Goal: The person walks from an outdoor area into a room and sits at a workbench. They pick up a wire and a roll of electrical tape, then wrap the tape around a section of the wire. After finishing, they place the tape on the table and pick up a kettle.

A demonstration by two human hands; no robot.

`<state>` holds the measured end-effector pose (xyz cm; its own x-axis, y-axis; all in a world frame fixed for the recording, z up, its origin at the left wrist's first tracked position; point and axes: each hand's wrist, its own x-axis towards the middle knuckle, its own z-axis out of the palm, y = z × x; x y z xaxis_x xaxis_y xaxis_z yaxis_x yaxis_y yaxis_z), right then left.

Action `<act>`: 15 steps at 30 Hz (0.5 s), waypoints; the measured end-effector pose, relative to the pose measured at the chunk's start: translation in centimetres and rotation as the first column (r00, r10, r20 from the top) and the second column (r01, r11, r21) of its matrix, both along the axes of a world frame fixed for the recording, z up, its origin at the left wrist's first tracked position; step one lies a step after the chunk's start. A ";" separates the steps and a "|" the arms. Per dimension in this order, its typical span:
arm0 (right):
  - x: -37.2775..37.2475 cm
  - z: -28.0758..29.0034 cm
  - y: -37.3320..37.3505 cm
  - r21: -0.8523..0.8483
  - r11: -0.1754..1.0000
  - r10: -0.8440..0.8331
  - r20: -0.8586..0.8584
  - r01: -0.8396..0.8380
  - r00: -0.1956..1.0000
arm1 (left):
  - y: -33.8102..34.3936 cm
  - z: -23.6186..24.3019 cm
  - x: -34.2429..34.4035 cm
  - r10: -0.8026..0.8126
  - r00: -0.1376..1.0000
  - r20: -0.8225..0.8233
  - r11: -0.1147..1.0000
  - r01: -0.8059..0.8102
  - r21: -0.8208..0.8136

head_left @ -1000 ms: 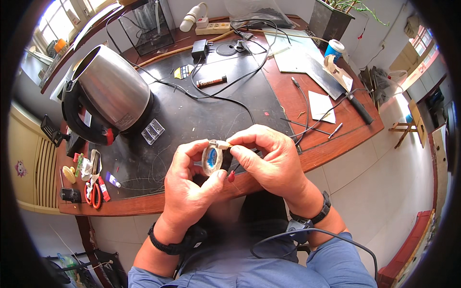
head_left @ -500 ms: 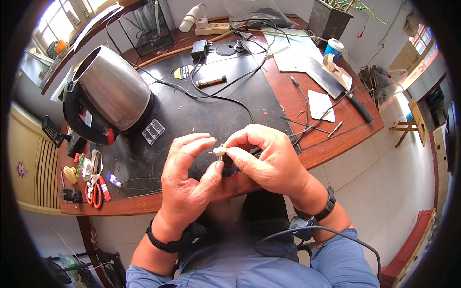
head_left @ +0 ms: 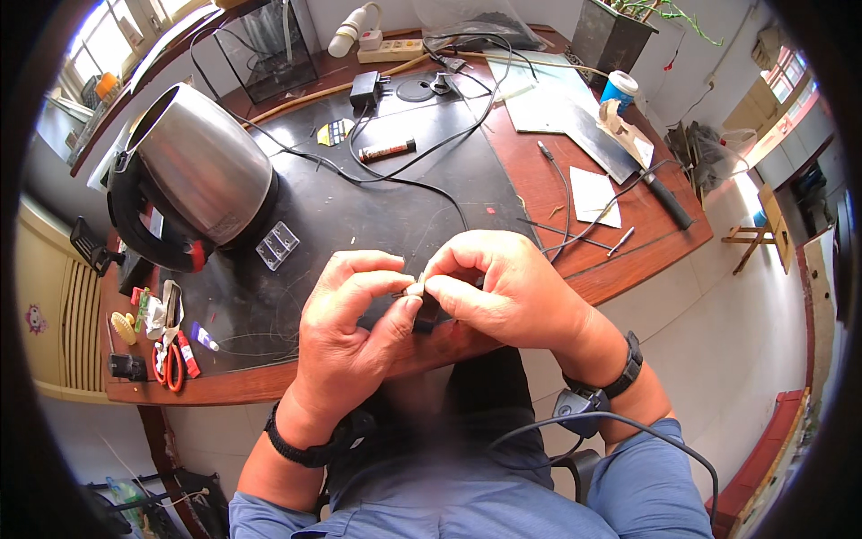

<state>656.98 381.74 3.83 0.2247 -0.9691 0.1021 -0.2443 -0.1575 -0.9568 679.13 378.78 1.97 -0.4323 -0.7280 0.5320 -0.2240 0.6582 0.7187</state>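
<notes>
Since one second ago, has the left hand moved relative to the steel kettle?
Yes. The left hand curled in and shifted slightly away from the steel kettle, hiding the small round part.

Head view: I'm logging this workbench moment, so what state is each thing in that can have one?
Small dark part: pinched between both hands, off the desk.
Left hand: closed on the part.
Right hand: fingertips closed on the part.
Steel kettle: lying tilted on the black mat.
Red-handled pliers: lying at the desk's edge.
Black power adapter: lying on the mat, cable attached.
</notes>
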 end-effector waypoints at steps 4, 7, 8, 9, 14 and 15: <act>-0.3 0.2 0.0 0.024 1.000 0.015 -0.016 -0.014 1.000 | 0.1 0.0 -0.1 -0.013 1.000 -0.014 0.999 0.013 0.033; -0.4 -0.1 0.1 -0.023 1.000 -0.020 -0.043 0.019 0.999 | 0.0 0.0 -0.3 -0.019 1.000 -0.017 0.998 0.020 0.052; -0.3 -0.3 0.1 -0.047 0.998 -0.033 -0.049 0.030 0.998 | 0.0 0.1 -0.3 -0.019 1.000 -0.014 0.998 0.019 0.057; -0.2 -0.3 0.3 -0.090 0.994 -0.065 -0.033 0.061 0.997 | -0.1 0.1 -0.3 -0.016 1.000 -0.010 0.998 0.016 0.058; -0.1 -1.6 0.0 -0.409 0.908 -0.133 -0.075 0.091 0.988 | -0.4 -0.1 -0.1 -0.002 1.000 -0.014 0.997 0.003 0.077; 0.0 -1.8 0.0 -0.464 0.880 -0.146 -0.065 0.100 0.987 | -0.4 -0.1 -0.1 -0.003 1.000 -0.010 0.997 0.004 0.079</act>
<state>656.93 381.71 2.04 0.1381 -0.8398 0.5250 -0.3767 -0.5348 -0.7564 678.99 378.37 1.88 -0.4298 -0.7666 0.4770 -0.2142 0.5998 0.7710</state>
